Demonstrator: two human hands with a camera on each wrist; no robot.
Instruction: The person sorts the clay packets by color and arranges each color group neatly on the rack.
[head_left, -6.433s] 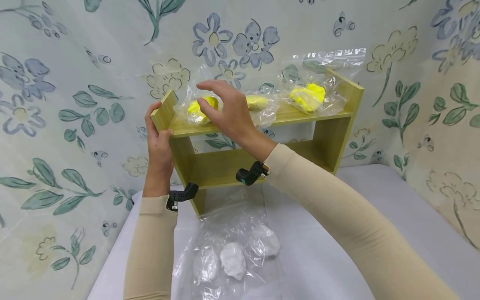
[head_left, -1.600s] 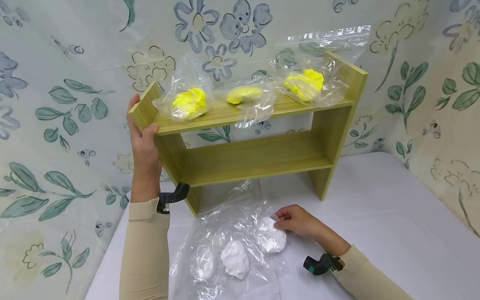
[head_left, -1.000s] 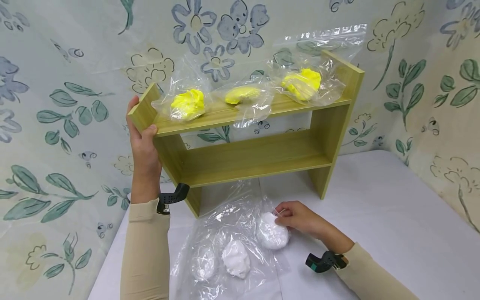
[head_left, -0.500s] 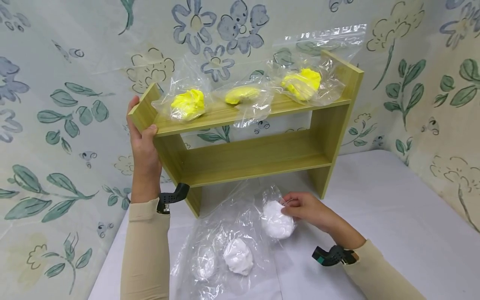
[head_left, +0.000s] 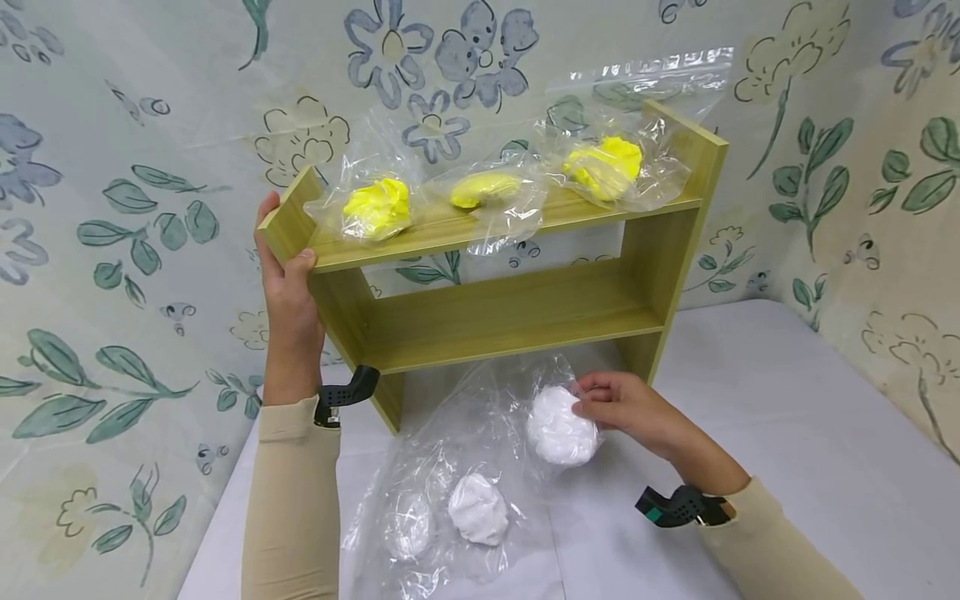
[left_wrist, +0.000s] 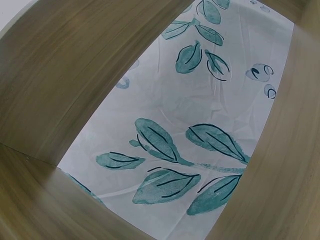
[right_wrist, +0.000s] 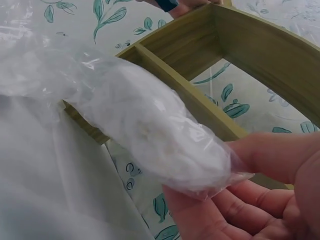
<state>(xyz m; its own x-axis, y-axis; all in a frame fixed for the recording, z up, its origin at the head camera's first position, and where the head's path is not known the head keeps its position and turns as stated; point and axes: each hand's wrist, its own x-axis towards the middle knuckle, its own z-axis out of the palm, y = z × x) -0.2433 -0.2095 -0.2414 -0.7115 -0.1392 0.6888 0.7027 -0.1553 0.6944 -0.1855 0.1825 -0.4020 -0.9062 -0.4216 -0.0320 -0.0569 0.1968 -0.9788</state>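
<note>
My left hand (head_left: 291,292) grips the upper left end of a wooden shelf (head_left: 517,321), thumb in front and fingers behind. Between thumb and fingers, my right hand (head_left: 633,412) pinches the edge of a clear plastic bag with a white lump of clay-like material (head_left: 562,425) in it, raised off the table in front of the shelf. The right wrist view shows the thumb and fingers on the plastic beside the bagged white lump (right_wrist: 155,125). The left wrist view shows only shelf boards (left_wrist: 75,65) and the patterned backdrop, not the hand.
Two more white lumps in clear plastic, one (head_left: 478,508) and another (head_left: 409,525), lie on the white-covered table (head_left: 795,417). On the top shelf sit three bagged yellow lumps: left (head_left: 377,208), middle (head_left: 483,190) and right (head_left: 606,168). A floral backdrop (head_left: 150,333) stands behind.
My right hand has gone from above the top shelf down to the bagged white lump, then lifted it up and to the right. My left hand keeps its grip on the shelf's end.
</note>
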